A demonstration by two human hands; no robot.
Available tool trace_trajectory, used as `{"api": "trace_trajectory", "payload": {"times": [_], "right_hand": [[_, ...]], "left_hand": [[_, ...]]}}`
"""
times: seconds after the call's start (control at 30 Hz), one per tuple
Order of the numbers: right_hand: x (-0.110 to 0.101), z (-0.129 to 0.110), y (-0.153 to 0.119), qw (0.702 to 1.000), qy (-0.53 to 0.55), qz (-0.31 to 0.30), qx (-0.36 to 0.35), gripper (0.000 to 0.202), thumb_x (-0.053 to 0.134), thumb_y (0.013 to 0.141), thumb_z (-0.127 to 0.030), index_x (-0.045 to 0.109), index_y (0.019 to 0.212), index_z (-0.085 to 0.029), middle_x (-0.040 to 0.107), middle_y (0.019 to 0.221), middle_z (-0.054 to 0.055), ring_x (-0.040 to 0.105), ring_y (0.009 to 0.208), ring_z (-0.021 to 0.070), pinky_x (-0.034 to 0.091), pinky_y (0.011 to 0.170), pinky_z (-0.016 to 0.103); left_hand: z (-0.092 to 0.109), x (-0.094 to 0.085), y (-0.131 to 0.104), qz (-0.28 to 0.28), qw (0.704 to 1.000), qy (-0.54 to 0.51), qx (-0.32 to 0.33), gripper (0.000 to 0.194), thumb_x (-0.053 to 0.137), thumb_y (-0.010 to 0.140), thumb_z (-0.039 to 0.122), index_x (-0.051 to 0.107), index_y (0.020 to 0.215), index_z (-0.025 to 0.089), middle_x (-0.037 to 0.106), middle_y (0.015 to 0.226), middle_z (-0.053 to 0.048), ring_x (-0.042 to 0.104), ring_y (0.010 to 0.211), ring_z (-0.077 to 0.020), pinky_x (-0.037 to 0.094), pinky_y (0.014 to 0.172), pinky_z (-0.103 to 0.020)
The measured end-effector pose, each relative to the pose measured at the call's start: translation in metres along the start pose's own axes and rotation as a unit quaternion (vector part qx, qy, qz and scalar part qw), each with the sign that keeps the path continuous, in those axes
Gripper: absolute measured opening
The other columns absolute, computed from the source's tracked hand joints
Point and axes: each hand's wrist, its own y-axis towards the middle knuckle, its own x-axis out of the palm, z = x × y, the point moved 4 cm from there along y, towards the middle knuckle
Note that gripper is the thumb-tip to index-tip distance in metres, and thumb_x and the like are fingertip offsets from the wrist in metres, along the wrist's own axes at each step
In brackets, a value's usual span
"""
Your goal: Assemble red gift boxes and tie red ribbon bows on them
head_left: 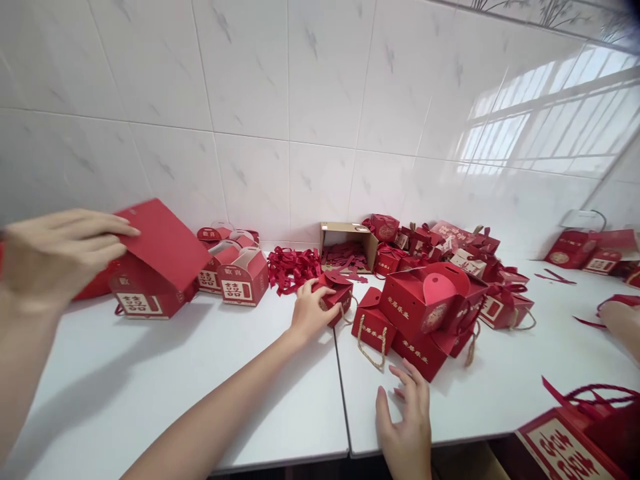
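The right hand (407, 427) lies nearest on the white tabletop (200, 380), fingers loosely spread and holding nothing, just short of a rope-handled red box (373, 327). Farther in, the left hand (310, 312) has its fingers curled round a small red box (336, 293), which sits on the tabletop beside the seam. At the far left another person's hand (60, 257) pinches a red flap (163, 240) over a box (145, 297). At the right edge a third person's hand (620, 323) shows partly. Behind lie a box pile (435, 300), ribbons (293, 267) and a carton (347, 243) against the tiled wall (320, 100).
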Motion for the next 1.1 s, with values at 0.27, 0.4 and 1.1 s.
{"api": "trace_trajectory", "payload": {"times": [0.27,0.4,1.1], "right_hand": [[0.007,0.005,0.0,0.997,-0.057,-0.048,-0.024,0.045,0.048,0.086,-0.036,0.051,0.127,-0.018,0.046,0.129,0.018,0.047,0.117,0.0341,0.047,0.087,0.052],[0.016,0.002,-0.002,0.981,-0.151,-0.099,-0.071,0.05,0.048,0.085,-0.038,0.05,0.13,-0.017,0.044,0.134,0.02,0.043,0.118,0.0396,0.043,0.087,0.058],[0.028,-0.098,-0.042,0.87,0.041,-0.388,-0.302,0.028,0.058,0.084,-0.032,0.067,0.11,-0.027,0.073,0.105,0.003,0.07,0.093,0.0221,0.054,0.088,0.04]], "left_hand": [[-0.054,-0.102,-0.061,0.067,0.992,0.088,-0.067,0.026,0.067,0.072,0.04,0.071,0.094,0.027,0.053,0.12,-0.007,0.052,0.112,-0.0286,0.043,0.1,-0.048],[-0.087,-0.135,-0.065,0.13,0.974,0.146,-0.112,0.024,0.067,0.074,0.037,0.071,0.094,0.023,0.054,0.119,-0.01,0.048,0.116,-0.034,0.04,0.1,-0.052],[0.032,-0.074,-0.12,-0.162,0.984,-0.076,-0.008,0.098,0.075,0.064,0.054,0.025,0.145,0.029,0.022,0.152,-0.014,0.023,0.14,-0.036,0.032,0.11,-0.056]]}}
